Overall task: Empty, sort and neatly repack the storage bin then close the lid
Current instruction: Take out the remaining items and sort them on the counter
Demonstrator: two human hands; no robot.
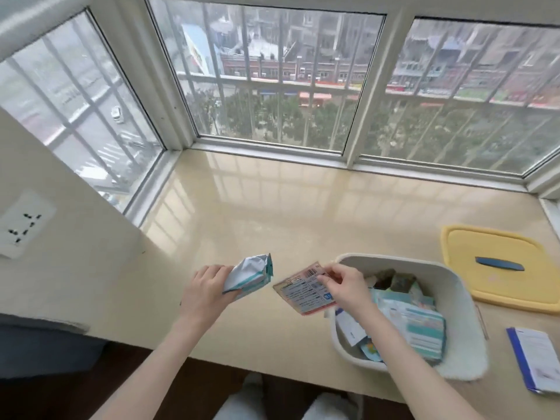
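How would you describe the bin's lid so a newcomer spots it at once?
On the glossy beige window ledge, look just right of the white storage bin. The lid lies flat there, beyond a blue-edged booklet. It is the only yellow thing: a rounded square with a dark blue handle in its middle.

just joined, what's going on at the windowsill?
A person is emptying the white storage bin on the sill. The left hand grips a white-and-teal packet. The right hand pinches a flat pink packet just left of the bin. The bin holds many more packets, and its yellow lid lies off, to its right.
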